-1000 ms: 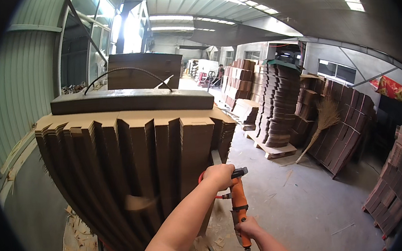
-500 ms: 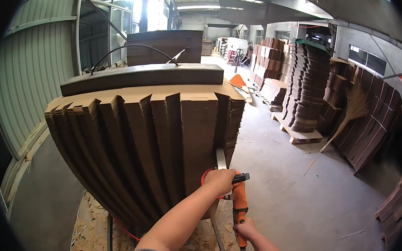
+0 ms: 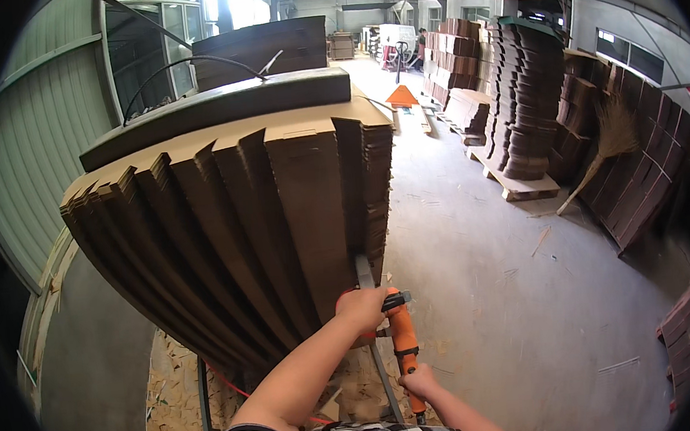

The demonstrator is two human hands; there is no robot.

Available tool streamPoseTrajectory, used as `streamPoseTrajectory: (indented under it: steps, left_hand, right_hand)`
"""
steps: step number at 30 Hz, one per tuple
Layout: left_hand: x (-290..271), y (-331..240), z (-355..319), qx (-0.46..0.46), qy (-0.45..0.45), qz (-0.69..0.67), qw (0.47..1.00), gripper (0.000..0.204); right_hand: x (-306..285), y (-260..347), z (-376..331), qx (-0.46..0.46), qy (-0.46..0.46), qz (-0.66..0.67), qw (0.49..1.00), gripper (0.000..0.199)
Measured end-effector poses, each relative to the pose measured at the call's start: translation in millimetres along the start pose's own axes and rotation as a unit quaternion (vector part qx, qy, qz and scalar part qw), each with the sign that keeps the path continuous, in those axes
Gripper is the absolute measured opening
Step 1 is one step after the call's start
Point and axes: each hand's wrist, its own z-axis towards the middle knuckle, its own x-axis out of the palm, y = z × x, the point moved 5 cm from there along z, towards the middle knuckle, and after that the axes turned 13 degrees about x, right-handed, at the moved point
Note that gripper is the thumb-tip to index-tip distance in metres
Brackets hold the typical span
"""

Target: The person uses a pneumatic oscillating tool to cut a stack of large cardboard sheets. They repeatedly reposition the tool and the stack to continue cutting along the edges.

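Note:
A tall stack of brown cardboard sheets (image 3: 302, 194) with deep vertical notches stands before me. My left hand (image 3: 361, 308) is closed around the front of an orange power tool (image 3: 403, 329), beside its black lever (image 3: 396, 300). Farther down the tool's body, my right hand (image 3: 422, 382) is wrapped round it. From the left hand's end, a flat metal bar (image 3: 365, 271) reaches to the notch nearest the stack's right corner. How deep its tip sits in there, I cannot tell.
On top of the stack lies a long dark block (image 3: 221, 111) with a curved black cable. Cardboard scraps (image 3: 164, 395) litter the floor at lower left, near a red hose (image 3: 230, 383). To the right are palletised cardboard piles (image 3: 524, 109), a straw broom (image 3: 606, 147) and an orange pallet jack (image 3: 402, 95).
My view has tilted and turned a little, so the stack appears farther left. Both hands keep their hold on the tool, and the bar stays by the same notch.

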Motion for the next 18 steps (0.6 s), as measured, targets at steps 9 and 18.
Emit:
streamPoseTrajectory:
  steps: [9, 18]
  left_hand:
    - [58.8, 31.1, 17.8, -0.010, 0.035, 0.021, 0.999, 0.028]
    - [86.2, 46.3, 15.4, -0.016, 0.039, 0.011, 0.999, 0.026]
  right_hand:
    - [26.7, -49.3, 62.4, 0.025, -0.015, -0.027, 0.999, 0.014]
    - [36.0, -57.8, 56.3, 0.065, 0.003, -0.046, 0.997, 0.014]
